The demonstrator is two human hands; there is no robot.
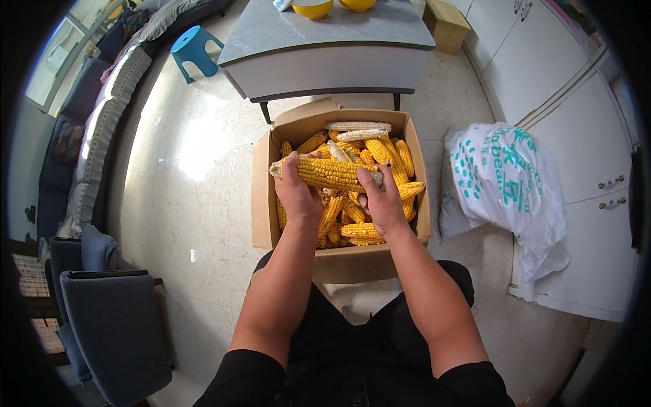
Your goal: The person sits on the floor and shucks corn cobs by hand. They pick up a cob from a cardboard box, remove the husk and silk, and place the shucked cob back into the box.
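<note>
A yellow ear of dried corn (328, 174) lies sideways between my two hands, over an open cardboard box (338, 263). Its left end is held by my left hand (299, 191), thumb on top. Around the right end closes my right hand (380, 196), the thumb pressed along the kernels. Beneath them the box holds many yellow corn ears (360, 230), some partly hidden by my hands. Bare pale cobs (358, 126) rest on the ears at the far side of the box.
Beyond the box stands a grey-topped table (325, 38) with yellow bowls (312, 8). A blue plastic stool (196, 51) is at the far left. White printed plastic bags (501, 178) lean by white cabinets (574, 147) on the right. A grey upholstered chair (114, 330) stands near left.
</note>
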